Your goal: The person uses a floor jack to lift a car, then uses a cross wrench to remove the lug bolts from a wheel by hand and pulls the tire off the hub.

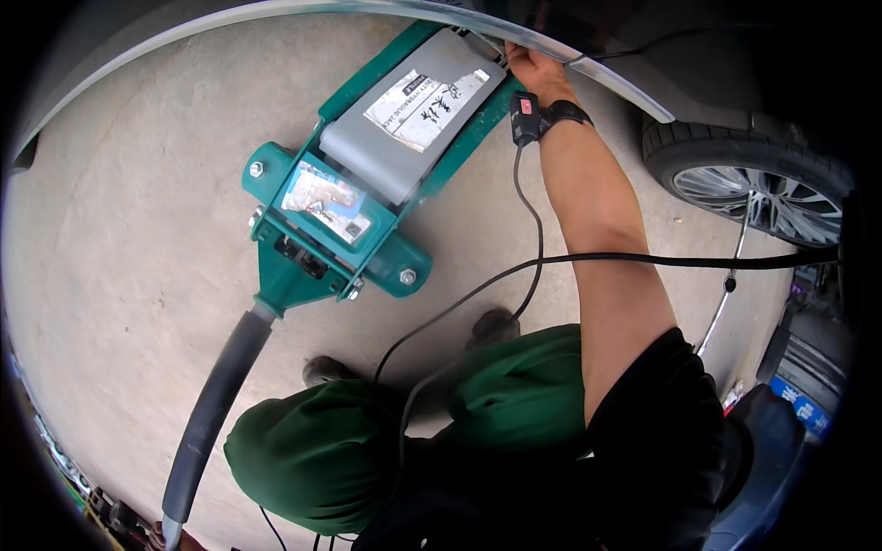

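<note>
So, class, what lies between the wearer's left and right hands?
A green-and-grey floor jack, its black handle reaching the left hand, in the head view.

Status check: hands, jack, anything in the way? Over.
Left hand on jack handle, partly out of frame. Right hand at car's lower edge, fingertips hidden. Green jack's far end at that edge. Black cable crosses right forearm.

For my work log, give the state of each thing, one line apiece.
Jack: front end at the car's edge
Jack handle: slanted, gripped at its end
Left hand: closed around the jack handle
Right hand: at the car's edge, fingers partly hidden
White label: torn
Wheel: upright, tyre fitted
Metal bar: slanted
Black cable: uncoiled
</note>
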A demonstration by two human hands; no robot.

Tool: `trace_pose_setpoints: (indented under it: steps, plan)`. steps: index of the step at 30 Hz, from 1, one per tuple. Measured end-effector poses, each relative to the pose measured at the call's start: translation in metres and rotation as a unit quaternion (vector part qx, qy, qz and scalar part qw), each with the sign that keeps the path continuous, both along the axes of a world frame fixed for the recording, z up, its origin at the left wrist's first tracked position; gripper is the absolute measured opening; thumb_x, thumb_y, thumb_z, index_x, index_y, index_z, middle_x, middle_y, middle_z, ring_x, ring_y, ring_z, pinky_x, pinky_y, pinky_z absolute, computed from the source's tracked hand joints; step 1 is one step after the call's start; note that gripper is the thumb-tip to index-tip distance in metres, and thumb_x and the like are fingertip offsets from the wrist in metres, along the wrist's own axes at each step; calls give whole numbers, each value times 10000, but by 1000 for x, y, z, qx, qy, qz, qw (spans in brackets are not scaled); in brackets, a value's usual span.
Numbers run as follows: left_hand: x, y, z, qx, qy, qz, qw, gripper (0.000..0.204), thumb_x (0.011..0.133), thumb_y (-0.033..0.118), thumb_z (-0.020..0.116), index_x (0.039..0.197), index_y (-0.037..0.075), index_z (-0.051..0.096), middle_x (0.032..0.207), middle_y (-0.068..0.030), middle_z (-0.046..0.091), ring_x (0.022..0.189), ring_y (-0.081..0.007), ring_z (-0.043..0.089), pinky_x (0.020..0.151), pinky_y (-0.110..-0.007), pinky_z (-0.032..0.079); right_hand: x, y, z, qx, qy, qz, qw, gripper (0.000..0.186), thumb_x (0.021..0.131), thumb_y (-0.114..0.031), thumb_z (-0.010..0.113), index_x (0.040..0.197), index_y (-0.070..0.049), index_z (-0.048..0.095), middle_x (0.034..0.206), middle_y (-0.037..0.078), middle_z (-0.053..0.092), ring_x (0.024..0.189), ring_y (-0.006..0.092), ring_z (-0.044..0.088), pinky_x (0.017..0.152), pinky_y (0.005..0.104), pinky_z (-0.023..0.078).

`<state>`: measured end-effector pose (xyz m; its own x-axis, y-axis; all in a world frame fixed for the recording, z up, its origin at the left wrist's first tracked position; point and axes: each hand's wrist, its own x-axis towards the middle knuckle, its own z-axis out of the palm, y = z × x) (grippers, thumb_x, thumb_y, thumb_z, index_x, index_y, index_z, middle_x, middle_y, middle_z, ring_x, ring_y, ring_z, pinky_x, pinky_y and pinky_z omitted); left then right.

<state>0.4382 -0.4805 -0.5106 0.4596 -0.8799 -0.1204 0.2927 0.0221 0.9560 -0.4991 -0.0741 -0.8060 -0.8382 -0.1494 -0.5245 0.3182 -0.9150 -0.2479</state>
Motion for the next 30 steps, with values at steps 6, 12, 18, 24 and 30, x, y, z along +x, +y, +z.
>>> trace_pose_setpoints:
  steps: [6, 12, 18, 24, 30]
  plan:
    - [-7, -15, 1, 25, -35, 25, 999, 147, 835, 95, 568, 743, 31, 472, 686, -65, 462, 676, -236, 522, 734, -401, 458, -1, 13, -17, -92, 2, 40, 995, 201, 1038, -163, 458, 1128, -52, 600, 1034, 140, 647, 976, 298, 623, 893, 456, 554]
    - [-22, -18, 3, 35, -57, 44, 997, 143, 826, 95, 572, 742, 30, 475, 687, -70, 476, 678, -243, 537, 734, -407, 468, 3, 20, -18, 224, 27, 148, 963, 287, 1005, -256, 480, 1205, -82, 590, 1140, 143, 620, 1089, 299, 578, 952, 424, 496]
    - [-5, -15, -7, 32, -47, 65, 996, 139, 816, 96, 575, 741, 29, 479, 688, -75, 490, 679, -251, 551, 735, -412, 478, 29, 34, 15, 860, 221, 271, 371, 488, 963, -431, 476, 1308, -102, 576, 1344, 159, 573, 1284, 329, 496, 1088, 388, 383]
    - [21, -13, -11, 33, -41, 78, 996, 136, 806, 97, 579, 740, 28, 482, 688, -81, 505, 680, -258, 566, 735, -418, 488, -7, 56, -24, 906, 305, 185, 228, 412, 982, -360, 482, 1281, -96, 587, 1304, 149, 606, 1229, 324, 535, 1072, 382, 410]
    - [45, -22, -25, 46, -1, 55, 997, 133, 797, 98, 582, 739, 27, 486, 689, -86, 519, 681, -265, 580, 735, -423, 498, -36, 62, -62, 906, 348, 152, 187, 339, 1002, -289, 487, 1253, -90, 598, 1264, 139, 639, 1175, 319, 574, 1056, 377, 436]
